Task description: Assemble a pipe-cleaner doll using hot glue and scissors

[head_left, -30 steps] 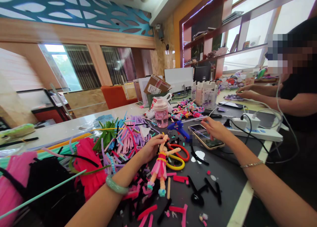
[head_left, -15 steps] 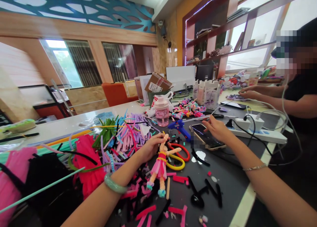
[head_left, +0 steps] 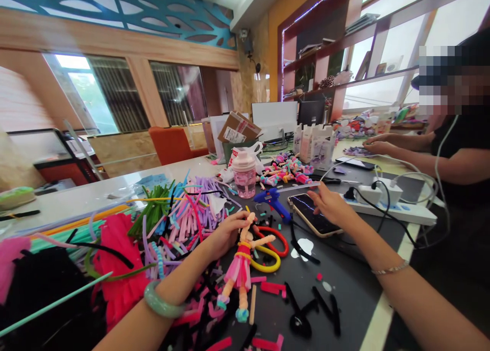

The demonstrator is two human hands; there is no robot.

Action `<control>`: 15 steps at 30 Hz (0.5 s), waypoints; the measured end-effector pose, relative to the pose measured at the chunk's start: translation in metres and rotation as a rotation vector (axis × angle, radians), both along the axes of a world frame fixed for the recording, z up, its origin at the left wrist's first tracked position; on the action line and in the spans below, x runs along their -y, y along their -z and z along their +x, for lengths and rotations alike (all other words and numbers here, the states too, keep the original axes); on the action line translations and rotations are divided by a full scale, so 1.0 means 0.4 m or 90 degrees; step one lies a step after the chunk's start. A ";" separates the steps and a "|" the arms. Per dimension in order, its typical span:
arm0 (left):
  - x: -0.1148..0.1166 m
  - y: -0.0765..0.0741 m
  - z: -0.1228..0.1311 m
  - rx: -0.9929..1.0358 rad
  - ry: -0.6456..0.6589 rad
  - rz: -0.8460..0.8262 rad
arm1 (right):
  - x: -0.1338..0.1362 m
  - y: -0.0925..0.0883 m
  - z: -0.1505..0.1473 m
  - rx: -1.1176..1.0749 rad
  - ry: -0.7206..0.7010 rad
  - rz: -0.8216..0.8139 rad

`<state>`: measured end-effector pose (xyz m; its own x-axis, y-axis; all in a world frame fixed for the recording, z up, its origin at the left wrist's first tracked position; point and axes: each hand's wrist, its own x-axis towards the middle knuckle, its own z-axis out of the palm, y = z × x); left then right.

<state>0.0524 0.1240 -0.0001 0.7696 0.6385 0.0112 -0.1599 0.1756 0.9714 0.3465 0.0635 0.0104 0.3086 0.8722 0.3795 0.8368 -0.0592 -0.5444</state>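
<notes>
My left hand is closed on a doll made of fuzzy chenille stems, gripping it near the head and raised arm. The doll wears a pink skirt with a yellow waistband and has blue feet. My right hand hovers at the smartphone, its fingers apart over the dark screen; whether a fingertip touches the glass I cannot tell. Behind the doll lie scissors with red and yellow handles, their blades hidden. A blue glue gun rests left of the phone.
Cut chenille stems pile up at left, beside red bundles. A pink cup stands behind the glue gun, near finished dolls. A power strip with cables is at right, where another person's hands work.
My view has turned slightly, so most things sit a little further left and the ceiling shows less. My left hand keeps the doll; my right fingers have shifted slightly over the phone.
</notes>
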 end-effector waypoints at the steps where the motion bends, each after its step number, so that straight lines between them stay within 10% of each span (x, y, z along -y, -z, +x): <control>1: 0.000 0.000 0.000 0.002 0.002 -0.005 | 0.001 0.000 -0.004 0.022 0.004 -0.015; 15: -0.002 0.003 0.000 0.007 0.000 -0.013 | 0.050 -0.032 -0.025 0.019 0.126 -0.054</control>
